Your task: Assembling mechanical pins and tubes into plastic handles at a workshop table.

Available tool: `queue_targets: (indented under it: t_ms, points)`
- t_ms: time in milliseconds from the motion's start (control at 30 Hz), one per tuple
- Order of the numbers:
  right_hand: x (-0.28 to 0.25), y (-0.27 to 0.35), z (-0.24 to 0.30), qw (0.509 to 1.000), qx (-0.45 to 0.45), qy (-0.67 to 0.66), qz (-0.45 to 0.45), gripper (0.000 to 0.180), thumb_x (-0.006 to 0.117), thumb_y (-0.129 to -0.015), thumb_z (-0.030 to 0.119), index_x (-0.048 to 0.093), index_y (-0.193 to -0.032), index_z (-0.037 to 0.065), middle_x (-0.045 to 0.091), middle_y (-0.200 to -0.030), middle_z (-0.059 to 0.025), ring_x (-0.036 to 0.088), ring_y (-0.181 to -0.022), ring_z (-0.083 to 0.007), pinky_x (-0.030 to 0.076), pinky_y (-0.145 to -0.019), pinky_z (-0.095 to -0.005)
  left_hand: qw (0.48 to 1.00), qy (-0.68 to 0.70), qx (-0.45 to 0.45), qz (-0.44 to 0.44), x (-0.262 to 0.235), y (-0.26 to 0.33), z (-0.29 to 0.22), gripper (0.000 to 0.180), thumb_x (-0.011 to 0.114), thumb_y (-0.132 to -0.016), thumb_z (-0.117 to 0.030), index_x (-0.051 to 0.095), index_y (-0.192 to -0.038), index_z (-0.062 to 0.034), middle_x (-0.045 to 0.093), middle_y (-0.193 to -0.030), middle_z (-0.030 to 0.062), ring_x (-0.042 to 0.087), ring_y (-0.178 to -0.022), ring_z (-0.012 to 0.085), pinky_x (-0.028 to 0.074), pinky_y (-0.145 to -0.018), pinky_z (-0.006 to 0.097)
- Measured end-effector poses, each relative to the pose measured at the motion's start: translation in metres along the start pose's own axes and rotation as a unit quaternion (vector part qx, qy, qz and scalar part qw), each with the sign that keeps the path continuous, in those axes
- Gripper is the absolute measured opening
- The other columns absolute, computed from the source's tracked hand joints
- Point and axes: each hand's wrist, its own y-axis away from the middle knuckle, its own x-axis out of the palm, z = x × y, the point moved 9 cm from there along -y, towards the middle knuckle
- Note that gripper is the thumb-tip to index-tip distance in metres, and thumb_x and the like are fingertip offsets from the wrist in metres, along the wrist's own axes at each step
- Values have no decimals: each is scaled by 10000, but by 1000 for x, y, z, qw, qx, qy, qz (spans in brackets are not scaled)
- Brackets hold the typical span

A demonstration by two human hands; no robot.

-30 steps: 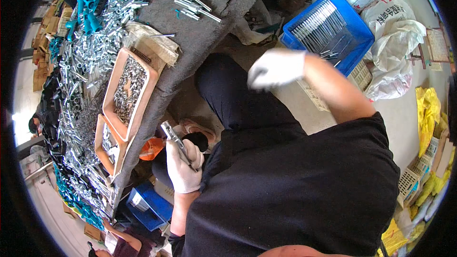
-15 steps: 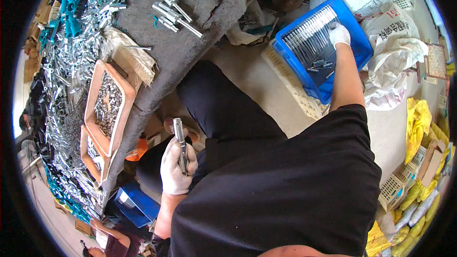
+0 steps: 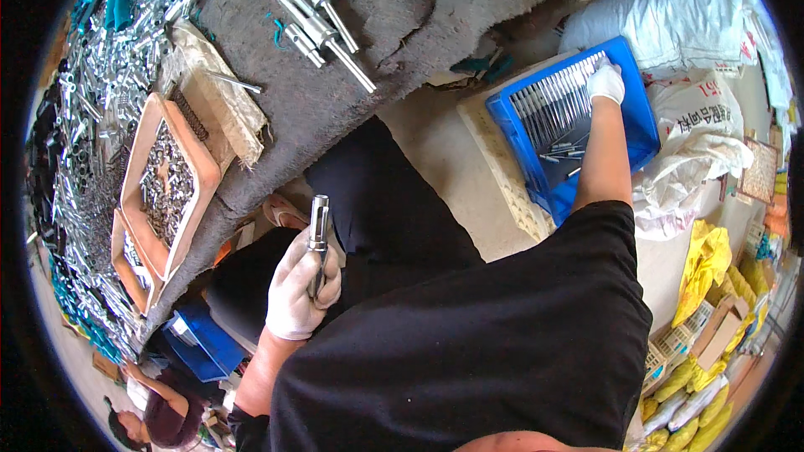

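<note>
My left hand [image 3: 298,289], in a white glove, is wrapped round a shiny slotted metal tube [image 3: 319,222]; its slotted end points up and its lower part is inside my fingers. Far to the right, my right hand [image 3: 605,84], also gloved, reaches into a blue plastic bin [image 3: 641,117]. It is at the right end of a tight row of slim metal parts [image 3: 548,100]. The fingers look curled, and what they hold is hidden. Below that row, several loose metal pins [image 3: 565,151] lie in the bin.
A grey cloth-covered bench [image 3: 419,0] carries several metal tubes with rods [image 3: 314,21], a heap of metal parts [image 3: 92,109] and orange-rimmed trays [image 3: 209,172] of small pieces. White sacks [image 3: 695,117] stand beyond the bin. Another person [image 3: 167,414] is at the lower left.
The whole view has shifted, with the bench and bin placed differently in it. My left hand still grips the metal tube, now more upright. The right hand stays at the row's end.
</note>
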Motion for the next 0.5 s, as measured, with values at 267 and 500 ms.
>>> queue_targets:
  t_ms: [267, 500]
  points:
    - [5, -5, 20, 996, -56, 62, -16, 506, 712, -706, 275, 572, -1121, 21, 609, -1102, -246, 618, -1002, -385, 508, -863, -445, 999, -1, -23, -43, -8, -4, 1, 442, 533, -926, -292, 430, -1275, -41, 487, -730, 30, 375, -467, 82, 274, -413, 200]
    - [-14, 6, -5, 914, 50, -370, 157, 392, 656, -789, 121, 585, -1135, -49, 657, -856, -92, 646, -744, -176, 544, -683, -323, 997, 42, -29, -52, -13, 0, 2, 374, 555, -914, -174, 477, -1246, -20, 474, -684, 25, 377, -488, 62, 274, -430, 181]
